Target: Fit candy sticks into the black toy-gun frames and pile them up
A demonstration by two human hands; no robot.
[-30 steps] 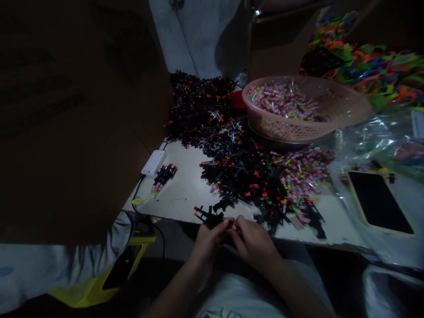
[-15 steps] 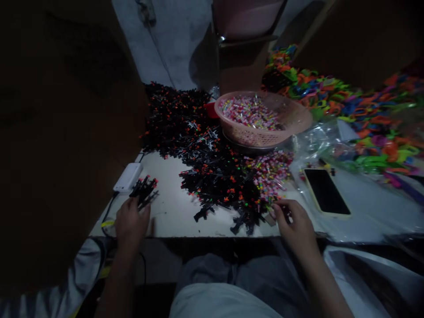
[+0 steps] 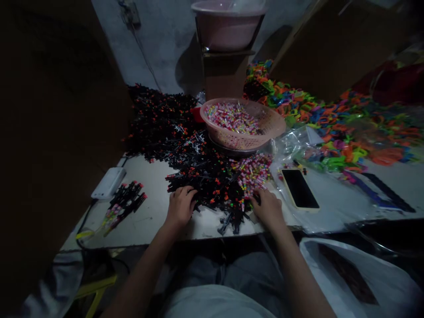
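Observation:
My left hand (image 3: 180,204) reaches into the near left edge of a heap of small black toy guns (image 3: 198,170) with orange tips. Its fingers are curled, and what they grip among the pieces is hidden. My right hand (image 3: 269,207) is at the near end of a spill of tiny pink and multicoloured tube-shaped pieces (image 3: 253,172). Thumb and fingers are bent together there, around something too small to make out. Left of my left hand lies a separate bunch of toy guns (image 3: 130,196), with colourful pieces (image 3: 112,214) at its near end.
A pink basket (image 3: 232,139) of colourful pieces stands behind the heap. On the right are a phone (image 3: 300,189) on clear plastic and bright plastic pieces (image 3: 331,119). A white power bank (image 3: 108,183) lies left, and a white sack (image 3: 364,274) sits below the table's edge.
My left hand has left the bunch of toy guns at the left and moved right to the heap. My right hand stays by the colourful pieces. The camera view has shifted.

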